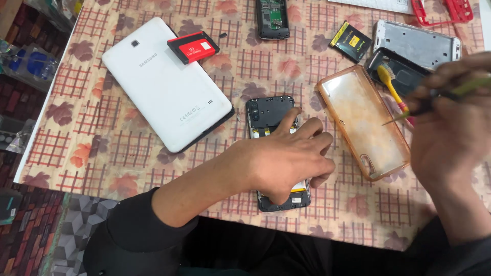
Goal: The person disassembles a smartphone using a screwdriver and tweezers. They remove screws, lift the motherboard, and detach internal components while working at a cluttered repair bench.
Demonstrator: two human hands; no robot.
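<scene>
An opened black phone (pixel 267 113) with its back cover off lies on the patterned tablecloth near the front edge. My left hand (pixel 289 158) lies flat on the phone's lower half, fingers spread, thumb resting on the upper black plate. My right hand (pixel 450 117) hovers at the right, blurred, gripping a thin screwdriver (pixel 463 91) whose tip points left over the clear orange-tinted phone case (pixel 358 115).
A white tablet (pixel 163 82) lies face down at the left with a red battery (pixel 193 47) on its corner. A yellow toothbrush (pixel 391 84), a black battery (pixel 351 41), a silver phone frame (pixel 419 43), another opened phone (pixel 272 18) and a red frame (pixel 450 10) lie behind.
</scene>
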